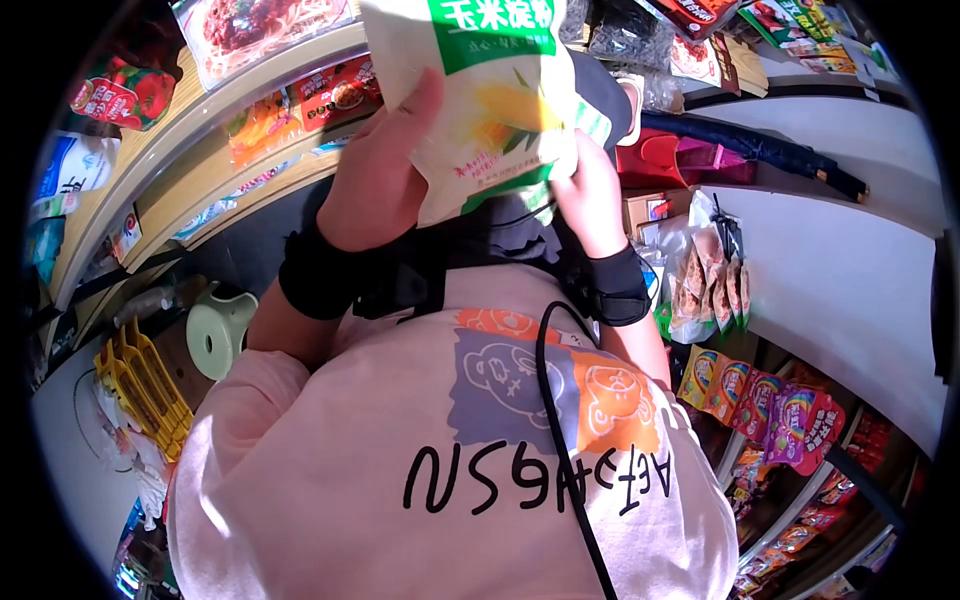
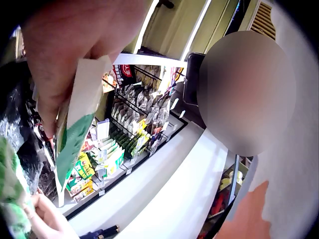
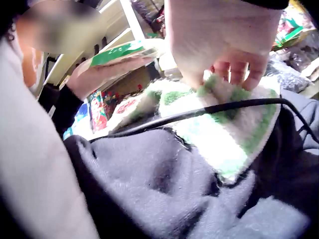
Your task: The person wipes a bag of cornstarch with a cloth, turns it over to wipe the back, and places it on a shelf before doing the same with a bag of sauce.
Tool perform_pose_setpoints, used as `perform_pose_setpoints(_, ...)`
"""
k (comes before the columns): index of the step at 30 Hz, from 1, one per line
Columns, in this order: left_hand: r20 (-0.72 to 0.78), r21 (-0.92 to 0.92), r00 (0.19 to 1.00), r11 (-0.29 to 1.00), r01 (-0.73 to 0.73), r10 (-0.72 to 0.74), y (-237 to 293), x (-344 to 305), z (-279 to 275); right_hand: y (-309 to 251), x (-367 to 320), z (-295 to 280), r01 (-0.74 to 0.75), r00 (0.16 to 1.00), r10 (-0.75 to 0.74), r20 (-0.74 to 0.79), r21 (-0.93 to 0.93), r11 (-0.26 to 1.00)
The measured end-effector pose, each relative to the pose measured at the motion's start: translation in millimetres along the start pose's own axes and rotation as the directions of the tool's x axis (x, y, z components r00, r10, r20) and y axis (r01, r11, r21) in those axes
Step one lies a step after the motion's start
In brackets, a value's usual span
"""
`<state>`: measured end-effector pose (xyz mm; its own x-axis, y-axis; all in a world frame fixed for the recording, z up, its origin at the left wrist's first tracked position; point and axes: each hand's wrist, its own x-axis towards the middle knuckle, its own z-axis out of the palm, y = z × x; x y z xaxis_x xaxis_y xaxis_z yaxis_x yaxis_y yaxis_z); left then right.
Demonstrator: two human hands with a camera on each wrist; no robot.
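I hold a white and green bag (image 1: 490,100) with a corn picture up in front of my chest with both hands. My left hand (image 1: 385,175) grips its side, thumb lying across the front. In the left wrist view the left hand (image 2: 75,35) pinches the bag's edge (image 2: 75,134). My right hand (image 1: 590,195) holds the lower, green-striped end. In the right wrist view its fingers (image 3: 224,45) curl over that end of the bag (image 3: 219,124), with the left hand (image 3: 99,77) behind holding the top. Black wrist bands sit on both forearms.
Wooden shelves (image 1: 200,170) of packaged food run along the left. Racks of bright snack packets (image 1: 770,400) fill the right. A pale green stool (image 1: 220,330) and a yellow rack (image 1: 145,385) stand on the floor at left. A black cable (image 1: 560,430) crosses my pink shirt.
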<state>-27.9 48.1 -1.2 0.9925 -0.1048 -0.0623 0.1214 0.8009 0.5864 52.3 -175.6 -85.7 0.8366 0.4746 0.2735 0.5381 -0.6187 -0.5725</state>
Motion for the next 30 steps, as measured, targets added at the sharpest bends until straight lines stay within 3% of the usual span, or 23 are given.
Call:
perform_pose_setpoints(1,0.0,0.003,1.0,1.0,0.022,-0.022,-0.1,-0.7,0.2,5.9,-0.7,-3.3,-0.06,0.997,0.062,-0.039,0.056,0.997)
perform_pose_setpoints(3,-0.006,0.006,0.998,0.998,0.067,-0.067,-0.9,-2.4,0.5,17.1,1.2,-24.5,-0.135,0.946,0.163,-0.282,0.118,0.984)
perform_pose_setpoints(5,0.005,0.009,0.994,0.994,0.107,-0.107,-3.6,-1.4,0.8,6.2,5.6,-55.5,-0.103,0.794,0.313,-0.521,0.393,0.914)
perform_pose_setpoints(7,0.034,-0.026,0.988,0.988,0.15,-0.149,-11.1,2.3,1.7,-16.2,3.5,-86.8,-0.031,0.773,0.422,-0.473,0.637,0.77)
perform_pose_setpoints(9,0.085,-0.094,0.978,0.975,0.201,-0.193,-26.5,8.7,2.7,-52.5,4.4,-97.7,0.098,0.816,0.147,-0.56,0.384,0.918)
perform_pose_setpoints(10,0.171,-0.192,0.956,0.943,0.271,-0.24,-32.1,11.3,3.0,-60.5,3.9,-92.1,0.265,0.854,-0.017,-0.52,0.407,0.874)
perform_pose_setpoints(11,0.178,-0.011,0.97,0.985,0.172,-0.167,-41.6,13.6,1.1,-69.2,0.2,-91.1,0.291,0.893,-0.227,-0.389,0.112,0.95)
perform_pose_setpoints(12,0.198,0.169,0.976,0.984,0.06,-0.094,-53.1,15.6,-2.4,-76.7,-2.4,-83.3,0.35,0.912,-0.326,-0.249,0.059,0.935)
perform_pose_setpoints(13,0.229,0.34,0.973,0.939,-0.058,-0.023,-60.6,17.4,-4.5,-78.4,8.9,-76.7,0.529,0.845,-0.534,0.021,0.105,0.842)
perform_pose_setpoints(14,0.327,-0.166,0.945,0.984,0.068,-0.01,-63.5,19.0,-5.0,-91.5,5.2,-68.1,0.488,0.867,-0.497,0.046,0.131,0.863)
perform_pose_setpoints(17,0.233,0.186,0.972,0.982,-0.023,-0.021,-73.1,16.5,-7.7,-88.6,4.5,-49.7,0.384,0.923,-0.377,-0.076,0.115,0.916)
perform_pose_setpoints(19,0.262,0.48,0.962,0.875,-0.067,-0.07,-75.0,16.6,-13.4,-87.8,9.2,-53.9,0.357,0.934,-0.357,-0.017,-0.012,0.934)
perform_pose_setpoints(20,0.215,0.348,0.963,0.934,0.082,-0.165,-76.9,16.4,-11.6,-84.8,13.5,-57.9,0.35,0.937,-0.347,0.048,-0.103,0.931)
perform_pose_setpoints(21,0.211,0.104,0.944,0.966,0.237,-0.254,-75.4,16.8,-4.4,-78.1,17.0,-59.3,0.327,0.945,-0.328,0.012,-0.11,0.938)
perform_pose_setpoints(22,0.205,-0.147,0.917,0.915,0.374,-0.342,-73.9,17.1,2.7,-69.5,20.9,-59.8,0.304,0.951,-0.309,-0.023,-0.118,0.945)
perform_pose_setpoints(23,0.213,-0.164,0.908,0.903,0.396,-0.36,-70.8,16.4,6.0,-61.3,24.4,-60.2,0.28,0.956,-0.288,-0.059,-0.125,0.952)
perform_pose_setpoints(24,0.22,-0.181,0.899,0.89,0.418,-0.378,-68.0,15.2,7.9,-53.9,27.8,-60.7,0.218,0.972,-0.205,-0.116,0.107,0.97)
perform_pose_setpoints(25,0.228,-0.198,0.89,0.877,0.439,-0.394,-65.0,14.2,8.9,-36.2,29.8,-62.4,0.182,0.979,-0.167,-0.114,0.135,0.974)
perform_pose_setpoints(26,0.225,-0.172,0.893,0.886,0.43,-0.39,-61.2,12.7,8.3,-24.9,25.6,-60.3,0.007,0.994,0.035,-0.105,0.375,0.927)
perform_pose_setpoints(27,0.22,-0.196,0.898,0.884,0.424,-0.381,-57.7,11.2,9.2,-16.2,21.5,-59.2,-0.158,0.972,0.228,-0.047,0.589,0.793)
perform_pose_setpoints(29,0.207,-0.242,0.909,0.881,0.406,-0.362,-52.4,8.9,10.3,-5.7,13.7,-69.1,-0.305,0.92,0.386,-0.072,0.487,0.818)
perform_pose_setpoints(30,0.189,-0.239,0.909,0.88,0.41,-0.372,-52.9,9.9,7.0,0.4,14.1,-68.5,-0.326,0.855,0.516,-0.05,0.723,0.61)
